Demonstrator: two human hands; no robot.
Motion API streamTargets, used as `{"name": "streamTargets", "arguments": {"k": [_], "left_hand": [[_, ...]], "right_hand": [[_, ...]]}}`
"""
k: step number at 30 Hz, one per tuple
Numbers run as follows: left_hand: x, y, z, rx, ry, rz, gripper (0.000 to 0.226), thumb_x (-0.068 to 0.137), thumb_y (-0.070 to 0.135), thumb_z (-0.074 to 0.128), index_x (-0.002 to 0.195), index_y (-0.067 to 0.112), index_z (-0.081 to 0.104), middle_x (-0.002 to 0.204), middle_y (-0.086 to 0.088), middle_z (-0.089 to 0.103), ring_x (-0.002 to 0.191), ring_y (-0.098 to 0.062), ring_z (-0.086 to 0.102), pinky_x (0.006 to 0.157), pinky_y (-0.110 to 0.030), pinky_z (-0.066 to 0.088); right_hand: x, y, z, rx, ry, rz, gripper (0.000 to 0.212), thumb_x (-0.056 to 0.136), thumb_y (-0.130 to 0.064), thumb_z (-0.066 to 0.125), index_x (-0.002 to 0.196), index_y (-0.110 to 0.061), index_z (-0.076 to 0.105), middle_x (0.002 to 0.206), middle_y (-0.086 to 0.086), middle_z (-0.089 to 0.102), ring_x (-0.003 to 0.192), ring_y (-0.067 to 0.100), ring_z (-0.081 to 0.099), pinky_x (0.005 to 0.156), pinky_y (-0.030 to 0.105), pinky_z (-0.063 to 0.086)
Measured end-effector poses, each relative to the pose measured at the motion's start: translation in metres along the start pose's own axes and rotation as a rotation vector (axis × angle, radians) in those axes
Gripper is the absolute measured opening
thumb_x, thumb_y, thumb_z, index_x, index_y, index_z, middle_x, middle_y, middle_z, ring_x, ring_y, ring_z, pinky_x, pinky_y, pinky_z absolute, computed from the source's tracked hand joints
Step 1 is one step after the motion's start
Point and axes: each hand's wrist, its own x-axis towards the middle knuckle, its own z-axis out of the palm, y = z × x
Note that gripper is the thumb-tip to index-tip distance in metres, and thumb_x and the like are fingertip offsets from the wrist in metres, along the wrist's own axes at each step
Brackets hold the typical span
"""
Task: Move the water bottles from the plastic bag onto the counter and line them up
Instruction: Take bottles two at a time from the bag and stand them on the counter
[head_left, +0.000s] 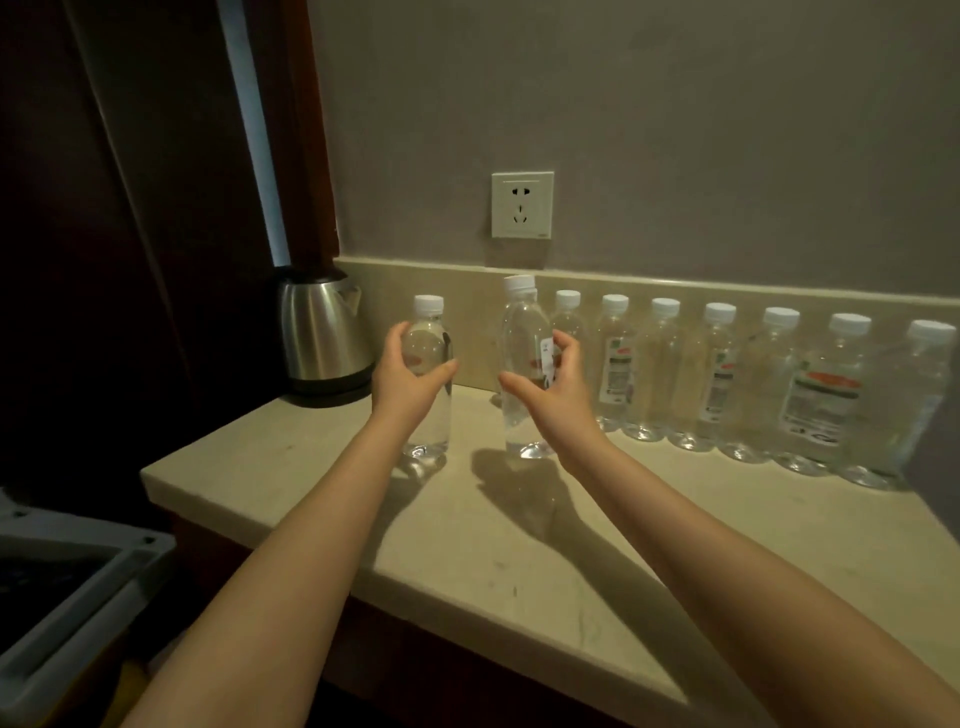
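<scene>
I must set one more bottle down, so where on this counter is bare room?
Bare: the wide front strip of the counter, before the bottle row; the gap between the kettle and the left bottle, in the left hand. Crowded: along the backsplash, from the right bottle, in the right hand, rightward.

Views: one, the head camera.
Position: worn on the person's head, above and behind both outstretched forearms.
Direction: forward and down, across the bench (519, 545) to the wall (675, 130).
Nearness: close; mid-frame, the left hand (410, 374) grips the left-hand bottle (428, 421) and the right hand (556, 387) grips the right-hand bottle (522, 322).
Lens: wide-angle, taking in the bench from its left end to the right frame edge.
</scene>
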Motion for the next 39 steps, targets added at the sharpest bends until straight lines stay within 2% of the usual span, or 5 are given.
{"name": "streamTargets", "arguments": {"k": [11,21,26,32,39], "left_hand": [[0.093,-0.052,0.009,-0.08,-0.093,-0.024,0.078,0.074,0.019,0.08,0.135,0.022,0.031,0.117,0.001,0.055,0.1,-0.011,0.056,0.085,-0.025,0.043],[0.141,-0.036,-0.021,0.075,-0.275,0.199,0.053,0.082,0.039,0.069,0.126,0.018,0.047,0.122,0.0,0.049,0.104,-0.014,0.051,0.083,-0.024,0.043],[0.173,0.002,-0.025,0.46,-0.543,0.35,0.037,0.087,0.036,0.064,0.115,0.013,0.062,0.116,-0.003,0.059,0.098,-0.014,0.052,0.079,-0.027,0.041],[0.199,0.031,-0.03,0.753,-0.898,0.403,0.024,0.081,0.035,0.071,0.097,0.017,0.068,0.085,0.002,0.057,0.074,-0.01,0.055,0.063,-0.022,0.045],[0.219,0.018,-0.003,0.677,-0.69,0.468,0.02,0.077,0.031,0.075,0.084,0.015,0.066,0.072,0.001,0.055,0.061,-0.01,0.051,0.052,-0.024,0.036]], "right_hand": [[0.081,0.052,0.055,0.031,0.006,0.026,0.078,0.071,0.003,0.075,0.122,-0.032,0.029,0.115,0.005,0.052,0.102,0.018,0.065,0.086,0.033,0.055],[0.099,0.047,0.069,-0.232,0.051,0.023,0.073,0.08,-0.035,0.072,0.139,-0.025,0.03,0.137,0.003,0.046,0.123,0.018,0.047,0.105,0.038,0.041],[0.117,0.002,0.059,-0.742,0.056,-0.205,0.051,0.088,-0.036,0.063,0.133,-0.019,0.047,0.131,0.001,0.051,0.11,0.013,0.05,0.096,0.031,0.043],[0.144,-0.054,0.049,-1.27,-0.35,-0.069,0.046,0.084,-0.041,0.067,0.122,-0.018,0.057,0.116,-0.001,0.061,0.098,0.017,0.054,0.077,0.025,0.037],[0.181,-0.05,0.064,-1.5,-0.38,-0.145,0.043,0.08,-0.047,0.068,0.116,-0.026,0.056,0.114,-0.001,0.061,0.104,0.024,0.057,0.076,0.031,0.038]]}}
